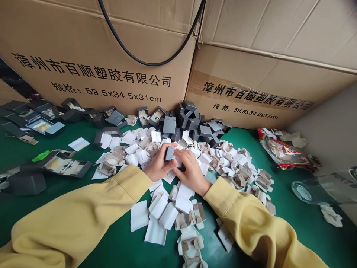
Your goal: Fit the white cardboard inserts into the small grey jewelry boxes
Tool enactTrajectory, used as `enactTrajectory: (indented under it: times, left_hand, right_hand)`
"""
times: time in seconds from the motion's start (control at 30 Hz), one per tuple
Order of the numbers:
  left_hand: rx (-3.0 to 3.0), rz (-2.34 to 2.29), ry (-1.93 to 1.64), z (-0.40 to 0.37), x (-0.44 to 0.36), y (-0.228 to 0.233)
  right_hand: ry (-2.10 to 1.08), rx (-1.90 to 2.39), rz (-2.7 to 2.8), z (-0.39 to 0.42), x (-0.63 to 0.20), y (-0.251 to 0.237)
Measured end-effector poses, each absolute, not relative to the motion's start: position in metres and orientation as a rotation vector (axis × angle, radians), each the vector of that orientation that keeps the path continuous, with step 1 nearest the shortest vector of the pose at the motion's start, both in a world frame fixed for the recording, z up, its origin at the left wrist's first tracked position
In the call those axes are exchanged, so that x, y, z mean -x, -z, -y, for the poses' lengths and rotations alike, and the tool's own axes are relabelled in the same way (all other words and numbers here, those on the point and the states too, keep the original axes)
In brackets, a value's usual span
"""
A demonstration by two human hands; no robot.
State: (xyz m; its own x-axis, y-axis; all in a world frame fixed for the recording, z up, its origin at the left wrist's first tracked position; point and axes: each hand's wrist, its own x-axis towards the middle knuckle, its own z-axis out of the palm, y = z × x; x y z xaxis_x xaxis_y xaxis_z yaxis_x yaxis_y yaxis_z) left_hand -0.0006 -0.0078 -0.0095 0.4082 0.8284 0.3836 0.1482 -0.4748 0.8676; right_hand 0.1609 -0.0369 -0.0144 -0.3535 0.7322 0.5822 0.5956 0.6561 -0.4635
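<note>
Between my two hands is a small dark grey box (169,153). My left hand (159,163) is closed round its left side, thumb toward me. My right hand (191,169) curls in from the right, its fingertips at the box; something white shows under those fingers, and I cannot make out what it is. Beneath and around both hands lies a heap of folded white and grey card inserts (145,147). Nearer to me, more white card pieces (169,216) spill down the green table.
Dark grey boxes (191,121) are piled behind the heap, and opened ones (65,163) lie at left. Large cartons (111,44) wall off the back, with a black cable (156,64) hanging in front. A red snack packet (287,150) and a clear bottle (320,188) lie at right.
</note>
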Motion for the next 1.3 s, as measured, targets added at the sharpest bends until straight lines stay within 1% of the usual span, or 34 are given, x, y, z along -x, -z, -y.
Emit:
enactTrajectory:
  times: [0.4,0.7,0.97,1.1,1.3]
  left_hand:
    - [-1.809,-0.873,-1.021,0.006,0.002,0.007]
    - [-1.818,-0.804,-1.007,0.007,0.000,0.009]
    - [-1.824,-0.785,-1.006,0.008,0.000,0.005]
    - [-1.839,-0.839,-1.012,0.007,0.000,0.005]
    - [-1.833,-0.894,-0.985,0.005,0.000,0.005]
  right_hand:
    - [-0.252,0.981,2.070,0.036,-0.161,0.009]
    - [-0.079,1.044,2.345,0.032,-0.165,0.001]
    - [0.123,0.996,2.371,0.032,-0.167,0.007]
    - [0.250,0.902,2.423,0.031,-0.168,0.004]
    - [0.254,0.804,2.511,0.032,-0.168,0.001]
